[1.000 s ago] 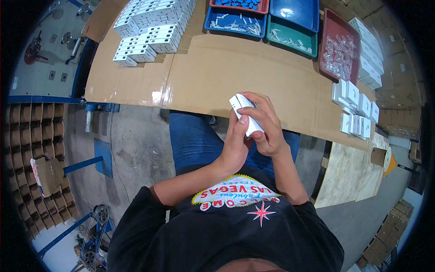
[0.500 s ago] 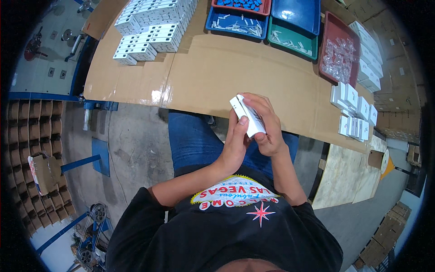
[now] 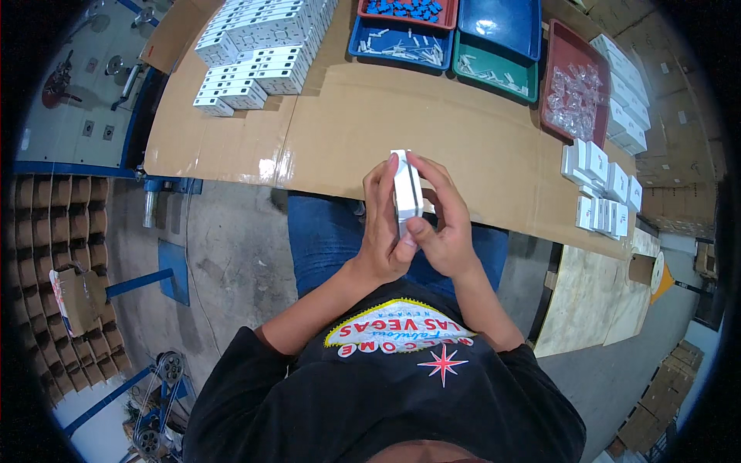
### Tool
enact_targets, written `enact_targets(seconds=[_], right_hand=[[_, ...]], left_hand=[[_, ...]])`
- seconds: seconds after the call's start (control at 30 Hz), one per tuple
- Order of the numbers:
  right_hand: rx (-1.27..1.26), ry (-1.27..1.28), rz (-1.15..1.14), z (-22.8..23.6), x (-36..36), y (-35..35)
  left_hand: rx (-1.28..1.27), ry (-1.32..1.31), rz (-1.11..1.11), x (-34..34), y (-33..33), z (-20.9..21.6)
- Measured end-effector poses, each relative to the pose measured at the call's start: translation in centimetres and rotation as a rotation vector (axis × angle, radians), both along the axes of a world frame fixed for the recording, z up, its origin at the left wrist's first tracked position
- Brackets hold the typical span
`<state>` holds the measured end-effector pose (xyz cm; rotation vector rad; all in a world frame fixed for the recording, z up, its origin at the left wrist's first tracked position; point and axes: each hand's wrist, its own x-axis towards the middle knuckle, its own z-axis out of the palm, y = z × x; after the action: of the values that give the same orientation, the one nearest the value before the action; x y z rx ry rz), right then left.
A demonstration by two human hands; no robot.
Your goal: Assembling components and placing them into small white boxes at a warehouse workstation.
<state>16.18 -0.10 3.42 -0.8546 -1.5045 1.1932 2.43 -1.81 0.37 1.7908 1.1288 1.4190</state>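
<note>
A small white box (image 3: 405,189) stands on edge between my two hands, above my lap at the table's near edge. A dark line runs along its right side. My left hand (image 3: 380,224) presses against the left face, fingers up along it and thumb near the bottom. My right hand (image 3: 448,224) grips from the right, fingertips at the top end and thumb at the lower end. What the box contains is hidden.
Stacked white boxes (image 3: 258,73) fill the table's (image 3: 347,131) far left. Trays lie at the back: a blue tray (image 3: 401,59) and green tray (image 3: 494,91) with small white parts, a red tray (image 3: 552,127) with clear plastic pieces. Smaller white boxes (image 3: 616,184) sit right.
The white box has turned from a tilted pose to nearly upright and shifted slightly left. My left fingers have moved up along its side; both hands still hold it.
</note>
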Motion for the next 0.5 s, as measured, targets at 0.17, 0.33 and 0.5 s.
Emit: enact_targets(seconds=[0.17, 0.33, 0.5], right_hand=[[0.166, -0.197, -0.076, -0.1, -0.4, -0.2], [0.291, -0.209, -0.117, 0.0, -0.7, -0.1], [0.32, -0.217, -0.138, -0.5, -1.0, -0.1]], left_hand=[[0.028, -0.114, 0.022, 0.4, -0.4, -2.1], [0.045, -0.166, 0.06, 0.9, -1.0, -2.6], [0.037, -0.2, 0.078, 1.0, -1.2, -3.0]])
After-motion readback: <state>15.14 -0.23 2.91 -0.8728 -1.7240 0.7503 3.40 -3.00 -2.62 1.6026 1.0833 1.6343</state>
